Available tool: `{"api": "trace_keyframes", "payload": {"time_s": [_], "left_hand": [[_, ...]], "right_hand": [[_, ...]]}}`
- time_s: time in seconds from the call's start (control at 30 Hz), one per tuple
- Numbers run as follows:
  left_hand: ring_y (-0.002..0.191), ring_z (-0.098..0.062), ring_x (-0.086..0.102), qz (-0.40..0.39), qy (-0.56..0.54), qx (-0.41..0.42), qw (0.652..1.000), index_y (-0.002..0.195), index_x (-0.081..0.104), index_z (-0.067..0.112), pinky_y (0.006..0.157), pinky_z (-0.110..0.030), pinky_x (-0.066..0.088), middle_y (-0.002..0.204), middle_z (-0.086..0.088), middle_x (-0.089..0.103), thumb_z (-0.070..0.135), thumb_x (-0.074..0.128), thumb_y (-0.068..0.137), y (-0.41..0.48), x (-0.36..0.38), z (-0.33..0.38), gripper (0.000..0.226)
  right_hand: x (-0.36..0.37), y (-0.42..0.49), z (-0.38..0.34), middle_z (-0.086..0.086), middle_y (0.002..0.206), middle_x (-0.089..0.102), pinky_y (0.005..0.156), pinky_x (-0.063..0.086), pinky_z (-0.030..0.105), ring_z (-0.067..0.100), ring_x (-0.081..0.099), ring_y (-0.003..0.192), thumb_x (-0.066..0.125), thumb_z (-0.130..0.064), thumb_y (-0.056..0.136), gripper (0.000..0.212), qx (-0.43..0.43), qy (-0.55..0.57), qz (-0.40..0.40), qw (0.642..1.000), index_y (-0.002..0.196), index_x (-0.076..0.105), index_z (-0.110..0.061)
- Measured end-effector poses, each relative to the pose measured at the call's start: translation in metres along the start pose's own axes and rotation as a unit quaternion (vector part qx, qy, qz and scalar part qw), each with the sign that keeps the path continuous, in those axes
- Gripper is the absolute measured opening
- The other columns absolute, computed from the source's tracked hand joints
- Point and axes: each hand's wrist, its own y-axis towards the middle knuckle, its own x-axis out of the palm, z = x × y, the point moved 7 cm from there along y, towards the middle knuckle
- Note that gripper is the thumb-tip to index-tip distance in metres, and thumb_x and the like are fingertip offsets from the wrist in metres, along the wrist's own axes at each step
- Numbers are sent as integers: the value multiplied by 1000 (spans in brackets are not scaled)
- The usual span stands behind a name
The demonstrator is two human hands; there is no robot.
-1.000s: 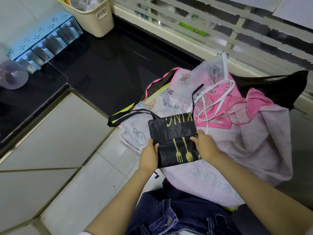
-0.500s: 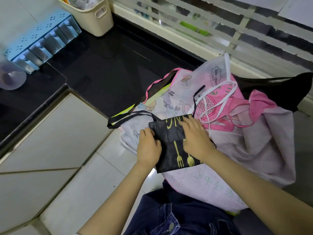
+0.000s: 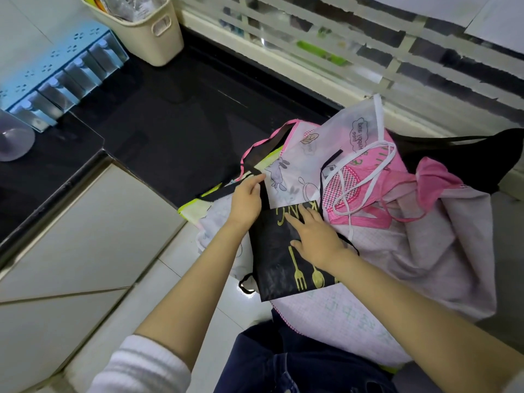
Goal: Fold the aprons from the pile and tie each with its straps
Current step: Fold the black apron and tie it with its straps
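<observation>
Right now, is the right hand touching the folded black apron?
Touching. The head view shows the right hand lying flat on the black apron, fingers spread across its gold lettering.

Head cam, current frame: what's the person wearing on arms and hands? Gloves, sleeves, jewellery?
No gloves: left hand and right hand are bare, no ring, watch or bracelet visible. The left arm wears a white ribbed sleeve, pushed up near the elbow. The right forearm is uncovered as far as the frame shows.

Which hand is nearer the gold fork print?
Right. The right hand lies flat just above the fork print; the left hand grips a strap at the black apron's far corner.
</observation>
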Motion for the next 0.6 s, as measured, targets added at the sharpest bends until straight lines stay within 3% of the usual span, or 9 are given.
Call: {"api": "trace_keyframes", "payload": {"time_s": [0.07,0.17,0.23,0.3,0.33,0.4,0.47,0.53,0.6], "left_hand": [[114,-28,54,-4,16,3,1000,132,52,10,98,-36,43,131,-9,55,4,34,99,3,-4,3,38],[106,-36,49,15,261,-8,965,135,45,15,91,-40,40,124,-17,49,8,41,95,-4,-8,-5,41],[104,-35,47,55,344,65,935,130,47,11,87,-37,38,117,-18,46,5,46,90,-23,-6,1,41],[99,-36,52,23,337,164,927,121,54,5,84,-40,43,114,-18,51,-1,52,84,-47,13,4,38],[104,-37,54,-10,346,204,916,120,56,3,88,-42,46,118,-19,53,-1,57,82,-58,27,-3,39],[124,-40,47,-77,388,236,888,129,52,1,104,-46,39,134,-21,50,8,61,83,-78,51,-27,47],[130,-38,43,-115,441,224,861,135,48,3,108,-46,30,141,-19,45,26,50,91,-85,60,-57,50],[135,-32,37,-145,487,197,838,142,38,7,111,-41,24,148,-15,36,44,21,96,-87,58,-75,61],[146,-26,8,-173,501,186,827,149,5,12,116,-32,0,157,-9,3,53,-4,91,-86,56,-80,71]], "right_hand": [[1,1,1,9,158,5,117,15,35,26,5,145,46,-34,97,65,-2,-2,1,1000,151,11,-24],[2,1,2,9,158,3,117,12,33,26,4,145,46,-34,97,66,-2,-1,-5,1000,151,10,-24],[1,-1,3,8,159,1,117,10,34,25,2,146,46,-31,97,66,3,-5,-6,1000,151,9,-22],[0,-6,-2,9,159,1,118,8,37,25,2,146,46,-28,97,66,0,-45,15,999,151,10,-16],[-2,-10,-8,11,158,9,118,11,39,26,9,146,52,-26,94,67,-10,-80,39,996,150,17,-11],[6,-21,-15,15,143,44,107,34,45,30,41,133,76,-28,74,71,-12,-105,65,992,134,49,-4],[27,-32,-13,12,128,60,92,48,50,31,57,118,80,-38,67,63,-30,-102,53,993,119,65,-6],[40,-44,9,11,130,59,89,50,49,31,58,117,53,-45,85,54,-19,-104,23,994,121,63,-7],[37,-50,33,12,141,47,96,46,44,30,52,125,29,-42,92,61,-2,-101,30,994,132,52,-3]]}}
